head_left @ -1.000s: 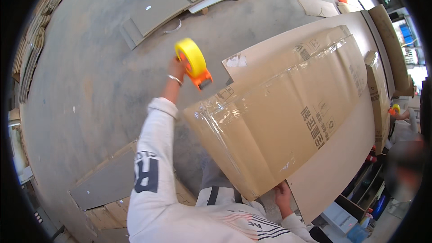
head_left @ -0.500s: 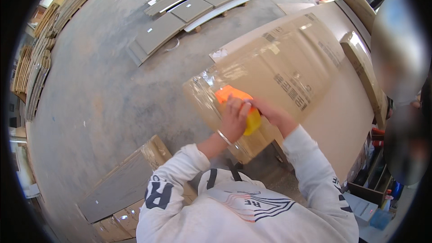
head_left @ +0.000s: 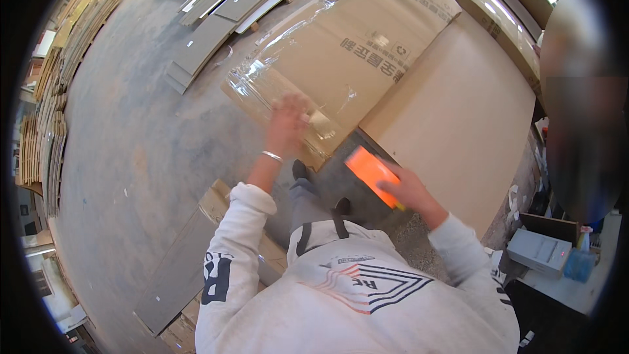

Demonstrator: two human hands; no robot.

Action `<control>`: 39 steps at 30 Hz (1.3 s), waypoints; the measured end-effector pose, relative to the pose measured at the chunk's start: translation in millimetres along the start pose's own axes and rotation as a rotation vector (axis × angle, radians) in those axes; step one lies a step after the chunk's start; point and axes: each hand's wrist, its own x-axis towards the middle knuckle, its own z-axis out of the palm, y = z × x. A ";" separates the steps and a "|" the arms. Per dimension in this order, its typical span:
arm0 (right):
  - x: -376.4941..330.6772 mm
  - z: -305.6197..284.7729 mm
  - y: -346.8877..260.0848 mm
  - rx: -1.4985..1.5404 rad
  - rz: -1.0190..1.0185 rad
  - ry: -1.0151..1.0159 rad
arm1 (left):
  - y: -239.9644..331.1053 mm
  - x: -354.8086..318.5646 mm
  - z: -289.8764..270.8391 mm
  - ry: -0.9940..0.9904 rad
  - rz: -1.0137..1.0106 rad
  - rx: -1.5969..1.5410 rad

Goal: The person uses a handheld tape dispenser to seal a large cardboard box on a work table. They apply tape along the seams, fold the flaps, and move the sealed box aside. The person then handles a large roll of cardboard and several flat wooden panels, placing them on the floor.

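Observation:
A large flat cardboard box (head_left: 327, 69) lies in front of me, with shiny clear tape wrapped over its near left end. My left hand (head_left: 287, 124) is over that taped end, fingers outstretched and somewhat blurred; whether it touches the cardboard I cannot tell. My right hand (head_left: 407, 189) is closed on an orange tape dispenser (head_left: 371, 176) with a bit of yellow at its lower end. The dispenser is held off the box, to the right of its near corner.
Under the box lies a wide pale board (head_left: 458, 108). Grey panels (head_left: 226, 26) rest on the floor beyond. Stacked boards (head_left: 52, 118) line the left side. Another long carton (head_left: 501, 26) lies at far right. A grey panel (head_left: 173, 269) leans at lower left, near my legs.
My hands have parted. The right one has carried the tape dispenser right and towards me, off the box; the left one has moved left. The view has shifted, and the box appears further up and left.

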 end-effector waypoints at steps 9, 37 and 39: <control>135.0 82.4 27.3 -0.393 0.255 -0.015 | 83.8 -3.3 4.9 -0.259 0.110 0.216; -3.1 182.6 184.5 0.620 0.642 0.640 | -46.0 123.7 -29.7 -0.111 0.449 -0.349; 3.2 205.4 161.6 0.699 0.708 0.708 | -148.9 156.5 -60.5 -0.207 -0.127 -0.201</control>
